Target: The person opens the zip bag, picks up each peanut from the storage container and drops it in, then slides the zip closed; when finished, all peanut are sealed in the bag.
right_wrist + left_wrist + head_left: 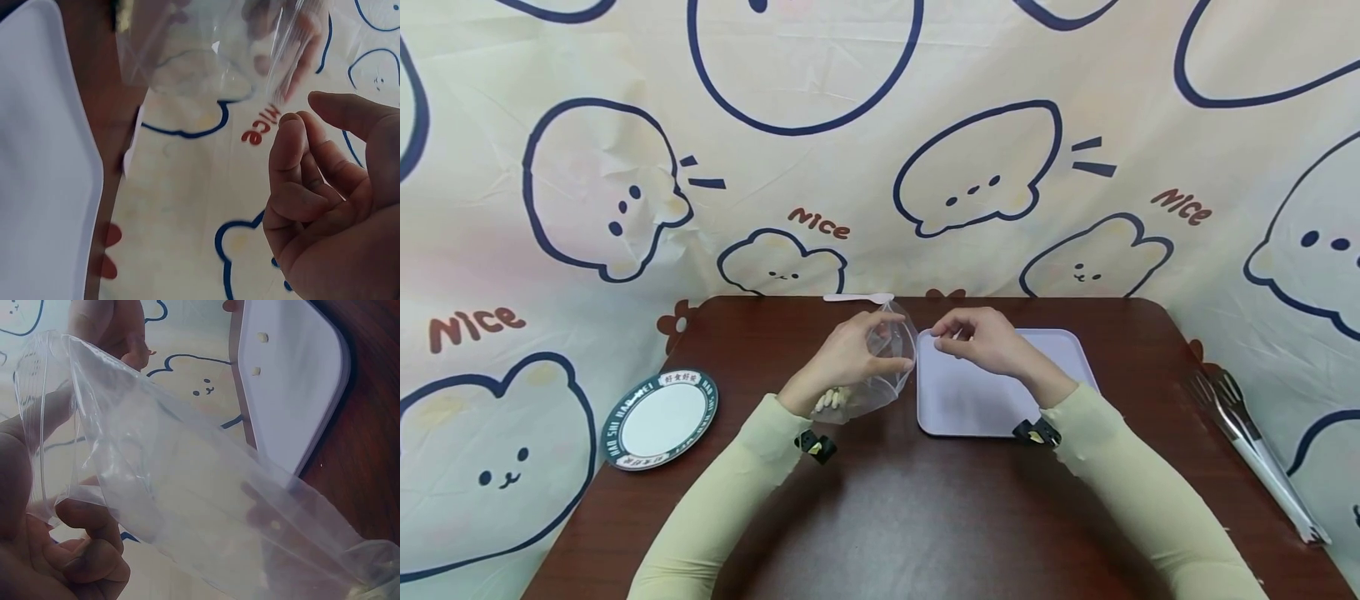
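My left hand [842, 354] holds a clear plastic zip bag [156, 456] by its mouth, which its spread thumb and fingers keep apart. Small pale pieces [832, 398] lie in the bag's lower end, near my left wrist. My right hand [981, 340] hovers over the far left part of a pale lilac tray [977, 400], facing the bag's mouth. Its fingers [290, 150] are loosely bent, the thumb stands apart, and I see nothing between them. Two small cream pieces [262, 337] lie on the tray in the left wrist view.
A green-rimmed white plate [658, 421] sits at the table's left edge. Near the back edge lies a white plastic spoon [859, 297]. Metal tongs [1262, 462] with fork-like ends lie along the right edge. A cartoon-printed cloth [865, 175] hangs behind the table.
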The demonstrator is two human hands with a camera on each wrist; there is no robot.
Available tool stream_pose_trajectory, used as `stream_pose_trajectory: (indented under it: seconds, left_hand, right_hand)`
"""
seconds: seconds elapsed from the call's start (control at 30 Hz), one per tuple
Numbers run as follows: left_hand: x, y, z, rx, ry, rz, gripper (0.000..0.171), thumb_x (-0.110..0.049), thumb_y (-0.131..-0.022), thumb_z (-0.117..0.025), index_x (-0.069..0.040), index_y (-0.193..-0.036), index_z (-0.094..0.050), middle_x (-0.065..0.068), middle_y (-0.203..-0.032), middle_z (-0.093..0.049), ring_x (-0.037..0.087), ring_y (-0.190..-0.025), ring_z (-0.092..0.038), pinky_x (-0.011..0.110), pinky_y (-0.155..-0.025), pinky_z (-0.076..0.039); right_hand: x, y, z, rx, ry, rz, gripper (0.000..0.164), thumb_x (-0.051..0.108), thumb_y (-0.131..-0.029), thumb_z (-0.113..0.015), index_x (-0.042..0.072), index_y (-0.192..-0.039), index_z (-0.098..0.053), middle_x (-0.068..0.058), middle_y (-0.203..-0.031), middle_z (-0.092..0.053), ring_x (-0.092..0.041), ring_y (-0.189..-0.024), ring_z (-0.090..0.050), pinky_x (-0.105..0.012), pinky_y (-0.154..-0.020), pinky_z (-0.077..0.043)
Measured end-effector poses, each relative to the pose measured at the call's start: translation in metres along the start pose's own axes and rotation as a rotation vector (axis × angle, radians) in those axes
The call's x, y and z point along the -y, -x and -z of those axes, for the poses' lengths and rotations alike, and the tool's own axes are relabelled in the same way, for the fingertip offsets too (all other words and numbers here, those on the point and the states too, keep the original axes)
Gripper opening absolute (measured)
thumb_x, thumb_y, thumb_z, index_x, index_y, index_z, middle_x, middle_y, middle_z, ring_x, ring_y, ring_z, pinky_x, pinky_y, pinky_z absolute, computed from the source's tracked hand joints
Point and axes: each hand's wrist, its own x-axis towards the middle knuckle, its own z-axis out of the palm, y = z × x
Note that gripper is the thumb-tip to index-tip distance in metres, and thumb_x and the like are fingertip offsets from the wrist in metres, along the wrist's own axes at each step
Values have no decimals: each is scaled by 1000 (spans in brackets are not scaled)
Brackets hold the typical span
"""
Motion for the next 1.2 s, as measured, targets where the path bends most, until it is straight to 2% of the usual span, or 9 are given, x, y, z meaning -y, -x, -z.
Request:
stream_pose_trajectory:
  seconds: [0.27, 0.5, 0.67, 0.9, 1.1, 1.2]
  left_hand:
    - [1, 0, 1, 3, 2, -8, 72, -53, -79, -79, -28, -141, -53, 3, -115, -58, 21, -98, -56, 35, -75, -49]
    - [3, 1, 2, 2, 11, -16, 72, -53, -79, -79, -28, -142, -53, 4, -118, -59, 22, -102, -57, 38, -79, -51]
    - [4, 1, 2, 5, 10, -11, 73, -53, -79, -79, -28, -142, -53, 4, -119, -59, 22, -103, -57, 39, -81, -52]
    - [3, 1, 3, 5, 10, -15, 71, -52, -80, -79, -28, -141, -53, 4, -121, -59, 21, -105, -57, 40, -82, -52]
    - [3, 2, 3, 3, 9, -8, 71, -52, -79, -79, -28, -141, -53, 5, -120, -59, 22, -105, -57, 41, -84, -52]
    - [3, 2, 2, 3, 10, -6, 71, -52, -79, -79, -28, -141, -53, 5, -121, -59, 22, -106, -57, 42, -85, -52]
  right_hand:
    - [-30, 15, 17, -5, 22, -51, 13, 28, -92, -71, 21, -104, -73, -1, -94, -69, -21, -75, -62, -34, -65, -50]
    - [-60, 26, 26, -5, 32, -111, 11, 25, -92, -71, 20, -102, -73, -3, -94, -69, -20, -75, -64, -34, -67, -49]
    - [-81, 33, 28, 10, 37, -149, 14, 23, -92, -71, 14, -104, -73, -5, -94, -69, -21, -76, -65, -34, -67, -51]
    - [-109, 40, 31, 8, 96, -190, 19, 21, -92, -71, 7, -105, -74, -4, -92, -70, -19, -81, -59, -31, -68, -48]
    - [-131, 46, 33, 25, 54, -233, 18, 17, -92, -70, 4, -104, -73, -6, -90, -70, -17, -76, -61, -29, -65, -49]
    - [-140, 48, 33, 35, 39, -258, 18, 15, -91, -70, 3, -105, -73, -10, -98, -71, -16, -76, -62, -28, -65, -50]
